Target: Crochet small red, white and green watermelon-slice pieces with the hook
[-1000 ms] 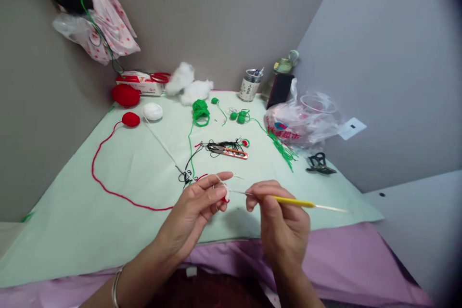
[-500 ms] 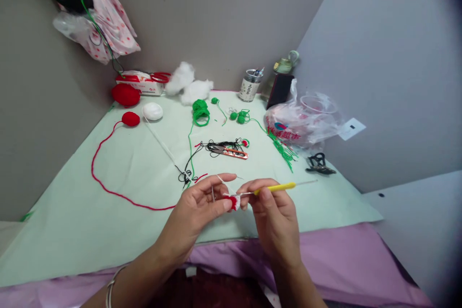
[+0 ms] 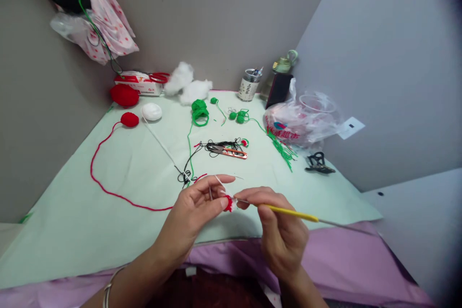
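Note:
My left hand pinches a small red and white crochet piece between thumb and fingers, and white yarn runs over its raised index finger. My right hand grips a crochet hook with a yellow handle. The hook's metal tip is at the right edge of the crochet piece; its other end points right and slightly down. Beyond my hands, orange-handled snips lie on tangled black yarn. Red yarn curves along the left.
Red and white yarn balls, green yarn and white stuffing lie at the back. At the right are a pen cup, a plastic bag, green strands and a black clip.
My right hand has turned and shifted slightly right and down. The hook's rear end has swung downward and now reaches further right. The crochet piece has moved slightly left.

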`<state>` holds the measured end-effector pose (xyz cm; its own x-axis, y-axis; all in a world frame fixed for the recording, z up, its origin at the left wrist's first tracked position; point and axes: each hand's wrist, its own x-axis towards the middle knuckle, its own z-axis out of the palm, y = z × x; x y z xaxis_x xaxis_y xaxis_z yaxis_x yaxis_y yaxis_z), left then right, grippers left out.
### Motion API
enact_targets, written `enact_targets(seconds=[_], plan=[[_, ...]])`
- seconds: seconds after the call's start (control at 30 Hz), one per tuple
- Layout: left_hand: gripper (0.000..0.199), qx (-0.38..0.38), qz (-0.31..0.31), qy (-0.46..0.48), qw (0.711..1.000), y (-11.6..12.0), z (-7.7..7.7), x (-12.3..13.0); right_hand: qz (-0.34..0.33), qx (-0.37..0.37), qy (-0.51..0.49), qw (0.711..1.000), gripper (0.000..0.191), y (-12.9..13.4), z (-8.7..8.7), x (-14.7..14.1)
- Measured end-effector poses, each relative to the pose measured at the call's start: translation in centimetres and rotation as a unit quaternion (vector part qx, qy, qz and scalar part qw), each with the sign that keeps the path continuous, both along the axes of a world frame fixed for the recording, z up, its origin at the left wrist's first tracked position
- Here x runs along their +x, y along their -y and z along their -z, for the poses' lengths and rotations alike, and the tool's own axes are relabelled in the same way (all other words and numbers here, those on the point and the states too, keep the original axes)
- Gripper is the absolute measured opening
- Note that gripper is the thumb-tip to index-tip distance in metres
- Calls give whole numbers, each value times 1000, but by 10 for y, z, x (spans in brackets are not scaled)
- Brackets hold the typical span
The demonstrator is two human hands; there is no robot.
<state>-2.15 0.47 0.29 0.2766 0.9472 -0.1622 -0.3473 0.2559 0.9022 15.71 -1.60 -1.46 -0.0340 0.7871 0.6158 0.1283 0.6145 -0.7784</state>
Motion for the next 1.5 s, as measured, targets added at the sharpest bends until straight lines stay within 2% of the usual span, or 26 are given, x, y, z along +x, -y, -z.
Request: enact_targets(seconds=[0.23,0.37,0.5,0.6,0.67,0.73,0.8,0.87,0.97,1.07,1.17,1.23,1.33,1.43,1.5], plan=[[30,15,-22,-13,1000,-1,2,4,24,83,82,993,26,1,-2,-1],[33,7,-32,-11,999,-1,1,5,68,127,130,981,26,0,-2,-4],[40,-7,-30,13,999,2,-2,9,138,177,243,944,35,3,6,-5],[49,-72,10,87,994,2,-4,11,168,202,283,922,46,6,11,-6],[50,-125,32,134,983,-1,-4,10,154,177,239,942,43,7,10,-6],[47,-144,24,143,979,-3,-4,7,131,114,138,975,34,6,7,-6],[45,-124,3,122,985,-5,-5,5,102,37,21,994,28,4,2,-8],[44,-90,3,96,991,-4,-5,5,73,-13,-54,996,25,0,-2,-10],[42,-51,8,68,996,0,-5,8,46,-34,-59,997,23,-5,-3,-14],[45,-37,-14,63,997,3,-3,13,78,-3,10,997,27,-3,2,-15],[49,-78,-18,100,992,2,1,15,140,78,135,978,35,1,8,-13],[48,-135,7,143,980,-1,3,15,144,102,162,971,38,2,9,-11],[42,-174,19,176,969,-5,3,11,122,43,54,990,29,0,5,-8],[36,-121,-1,139,983,-6,0,8,76,-32,-76,994,23,-5,-2,-10],[35,-82,5,103,991,-4,-2,9,33,-56,-90,994,20,-8,-3,-12]])
